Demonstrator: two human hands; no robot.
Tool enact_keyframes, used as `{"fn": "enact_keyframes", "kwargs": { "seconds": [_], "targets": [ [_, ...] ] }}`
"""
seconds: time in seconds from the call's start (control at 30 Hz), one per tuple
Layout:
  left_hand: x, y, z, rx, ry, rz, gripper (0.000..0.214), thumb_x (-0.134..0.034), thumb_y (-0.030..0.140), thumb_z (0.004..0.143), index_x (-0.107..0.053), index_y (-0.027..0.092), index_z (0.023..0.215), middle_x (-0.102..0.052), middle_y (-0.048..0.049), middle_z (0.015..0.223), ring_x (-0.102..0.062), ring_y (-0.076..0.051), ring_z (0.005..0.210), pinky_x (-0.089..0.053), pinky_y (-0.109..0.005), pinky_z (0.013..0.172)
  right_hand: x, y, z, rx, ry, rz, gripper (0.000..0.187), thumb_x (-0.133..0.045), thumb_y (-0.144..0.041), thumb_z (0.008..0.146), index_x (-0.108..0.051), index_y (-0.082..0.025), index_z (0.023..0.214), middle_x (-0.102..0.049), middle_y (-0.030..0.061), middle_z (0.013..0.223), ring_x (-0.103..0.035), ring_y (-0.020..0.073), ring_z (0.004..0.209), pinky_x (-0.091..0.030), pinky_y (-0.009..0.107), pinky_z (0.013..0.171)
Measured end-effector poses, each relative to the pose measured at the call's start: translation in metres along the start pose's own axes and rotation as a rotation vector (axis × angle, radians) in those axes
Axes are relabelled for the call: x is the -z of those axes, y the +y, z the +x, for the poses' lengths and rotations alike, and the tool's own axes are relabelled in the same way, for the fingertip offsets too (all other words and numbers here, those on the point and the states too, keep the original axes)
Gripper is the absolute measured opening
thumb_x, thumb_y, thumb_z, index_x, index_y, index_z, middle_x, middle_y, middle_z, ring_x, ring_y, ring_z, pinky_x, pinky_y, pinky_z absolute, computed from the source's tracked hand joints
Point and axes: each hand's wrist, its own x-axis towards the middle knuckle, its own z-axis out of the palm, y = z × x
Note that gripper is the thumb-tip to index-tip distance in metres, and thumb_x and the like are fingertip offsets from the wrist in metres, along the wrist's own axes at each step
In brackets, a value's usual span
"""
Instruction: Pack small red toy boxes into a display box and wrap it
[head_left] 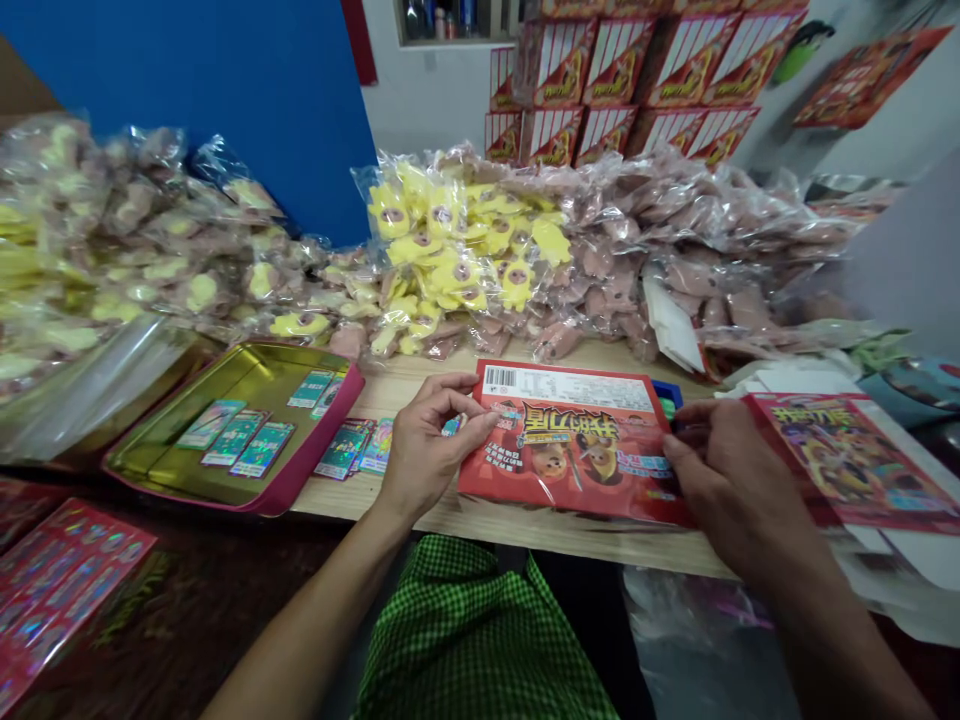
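Observation:
A flat red printed box [562,440] with a barcode panel lies on the wooden table [480,525], its cover wrapped in glossy film. My left hand [431,445] pinches the box's left edge between thumb and fingers. At its right edge my right hand [731,480] grips it, fingertips next to a small blue item [666,395]. Just left of my left hand lie several colourful trading cards [352,447], fanned on the wood. A second red printed sheet [851,460] lies beyond my right hand.
A gold tin tray [232,430] with a pink rim holds several cards. Heaped plastic bags of pink and yellow plush items [465,250] line the table's far side. Stacked red cartons [630,90] stand behind them. Shiny red card sheets [60,590] lie lower left.

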Motion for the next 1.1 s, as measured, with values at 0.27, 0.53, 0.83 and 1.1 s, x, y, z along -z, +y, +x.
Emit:
{"fn": "enact_keyframes", "kwargs": {
  "seconds": [0.27, 0.53, 0.83, 1.1],
  "targets": [
    [-0.005, -0.004, -0.007, -0.14, 0.095, -0.043, 0.005, -0.079, 0.027, 0.085, -0.077, 0.024, 0.083, -0.069, -0.0052, 0.112, -0.064, -0.022, 0.115, -0.052, -0.039, 0.105, -0.05, -0.099, 0.005, 0.7, -0.02, -0.263, 0.024, -0.047, -0.013, 0.094, -0.059, -0.014, 0.116, -0.064, 0.0153, 0.114, -0.057, 0.0326, 0.106, -0.038, 0.046, 0.09],
    [0.015, 0.038, -0.047, 0.311, 0.041, -0.216, 0.033, -0.063, 0.051, 0.097, -0.073, 0.022, 0.085, -0.062, 0.0017, 0.063, -0.045, -0.007, 0.044, -0.034, -0.02, 0.04, -0.06, -0.108, -0.007, 0.945, 0.111, -0.237, 0.026, -0.043, 0.002, 0.096, -0.05, -0.019, 0.083, -0.058, 0.0047, 0.079, -0.052, 0.0226, 0.08, -0.035, 0.042, 0.089],
    [0.008, 0.047, -0.044, 0.575, -0.097, -0.541, 0.035, -0.081, 0.051, 0.079, -0.073, 0.016, 0.081, -0.067, 0.0008, 0.061, -0.047, -0.004, 0.036, -0.027, -0.014, 0.03, -0.061, -0.103, -0.009, 0.989, 0.169, -0.24, 0.022, -0.048, 0.001, 0.095, -0.051, -0.02, 0.087, -0.068, 0.0048, 0.088, -0.061, 0.0231, 0.086, -0.036, 0.043, 0.092],
    [0.005, 0.044, -0.045, 0.518, -0.007, -0.637, 0.024, -0.085, 0.035, 0.077, -0.073, 0.014, 0.082, -0.072, 0.0001, 0.065, -0.052, -0.003, 0.04, -0.034, -0.011, 0.034, -0.06, -0.103, -0.007, 0.972, 0.139, -0.208, 0.023, -0.045, 0.001, 0.091, -0.051, -0.02, 0.085, -0.063, 0.0041, 0.082, -0.059, 0.0245, 0.084, -0.035, 0.044, 0.091]
  ]
}}
